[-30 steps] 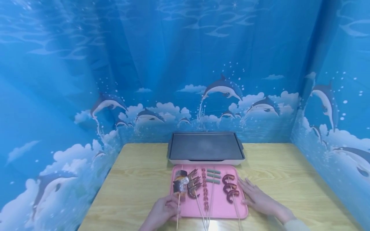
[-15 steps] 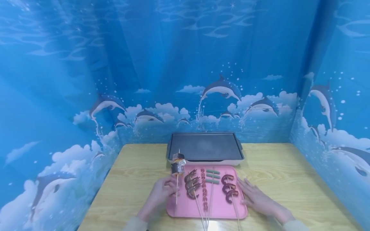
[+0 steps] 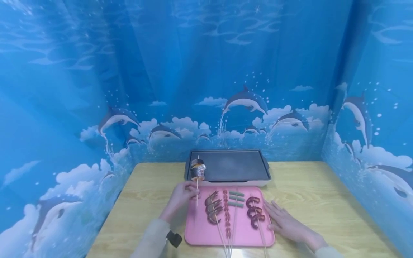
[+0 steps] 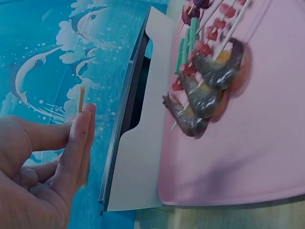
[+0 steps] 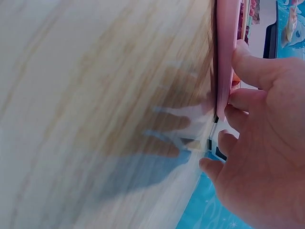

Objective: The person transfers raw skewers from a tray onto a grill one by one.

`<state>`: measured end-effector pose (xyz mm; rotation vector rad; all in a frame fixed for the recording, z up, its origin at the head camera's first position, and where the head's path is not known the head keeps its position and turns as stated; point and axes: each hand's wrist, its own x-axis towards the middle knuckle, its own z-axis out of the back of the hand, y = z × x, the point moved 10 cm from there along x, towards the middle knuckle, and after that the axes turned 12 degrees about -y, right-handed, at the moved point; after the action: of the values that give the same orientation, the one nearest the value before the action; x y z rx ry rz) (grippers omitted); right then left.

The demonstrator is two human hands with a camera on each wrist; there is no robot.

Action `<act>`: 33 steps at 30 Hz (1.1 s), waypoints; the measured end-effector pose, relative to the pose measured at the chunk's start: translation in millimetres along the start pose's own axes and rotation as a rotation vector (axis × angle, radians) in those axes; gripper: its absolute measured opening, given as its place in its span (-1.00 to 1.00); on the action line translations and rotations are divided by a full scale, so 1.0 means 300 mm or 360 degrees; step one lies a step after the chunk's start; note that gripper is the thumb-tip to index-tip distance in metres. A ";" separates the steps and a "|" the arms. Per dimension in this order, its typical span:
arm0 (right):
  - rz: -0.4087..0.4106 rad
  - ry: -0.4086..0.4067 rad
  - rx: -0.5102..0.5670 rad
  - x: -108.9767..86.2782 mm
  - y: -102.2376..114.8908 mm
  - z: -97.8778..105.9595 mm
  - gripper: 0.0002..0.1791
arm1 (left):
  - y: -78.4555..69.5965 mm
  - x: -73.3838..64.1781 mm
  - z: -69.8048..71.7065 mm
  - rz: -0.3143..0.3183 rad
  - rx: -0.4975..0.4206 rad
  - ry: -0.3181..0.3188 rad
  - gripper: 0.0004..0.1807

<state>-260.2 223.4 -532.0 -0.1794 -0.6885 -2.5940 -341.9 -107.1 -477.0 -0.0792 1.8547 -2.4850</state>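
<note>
The skewer of silver, black and orange chunks on a pale wooden stick (image 3: 198, 171) is up in my left hand (image 3: 181, 197), whose grip pinches the stick just below the chunks, between thumb and fingers. It stands nearly upright, and on my head feed its chunks overlap the left part of the flat dark griddle with a pale base (image 3: 237, 166); I cannot tell whether they touch it. My right hand (image 3: 288, 223), fingers outstretched, rests against the right edge of the rectangular pink tray (image 3: 246, 229). On that tray, from left to right, I see a skewer of grey-brown shrimp (image 3: 213, 208), a skewer of small red pieces (image 3: 227, 215), a skewer of three green rods (image 3: 236, 199) and a skewer of dark-red curled pieces (image 3: 255, 212). The tray lies just before the griddle on the pale wood-grain tabletop (image 3: 300, 190), with a blue dolphin-printed curtain (image 3: 193, 71) beyond.
</note>
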 end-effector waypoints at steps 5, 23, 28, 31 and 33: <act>0.0027 -0.0008 -0.0052 0.001 -0.005 -0.002 -0.24 | -0.005 0.064 -0.004 -0.0006 0.0073 -0.0029 -0.76; 0.0058 -0.0019 0.0008 0.000 0.015 0.002 -0.27 | 0.049 0.160 0.014 0.0104 0.0412 -0.0133 -0.84; 0.0050 -0.0045 -0.0023 0.000 0.002 -0.003 -0.27 | 0.056 0.160 0.031 0.0056 0.0549 -0.0213 -0.81; 0.0062 -0.0073 -0.0025 0.000 -0.006 -0.004 -0.27 | 0.058 0.160 0.043 0.0024 0.0606 -0.0278 -0.82; 0.0072 -0.0091 -0.0024 0.001 -0.009 -0.004 -0.28 | 0.059 0.158 0.049 0.0009 0.0642 -0.0309 -0.82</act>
<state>-261.7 224.7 -534.3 -0.2719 -0.6775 -2.5602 -388.1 -129.1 -489.0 -0.2870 1.2554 -2.6794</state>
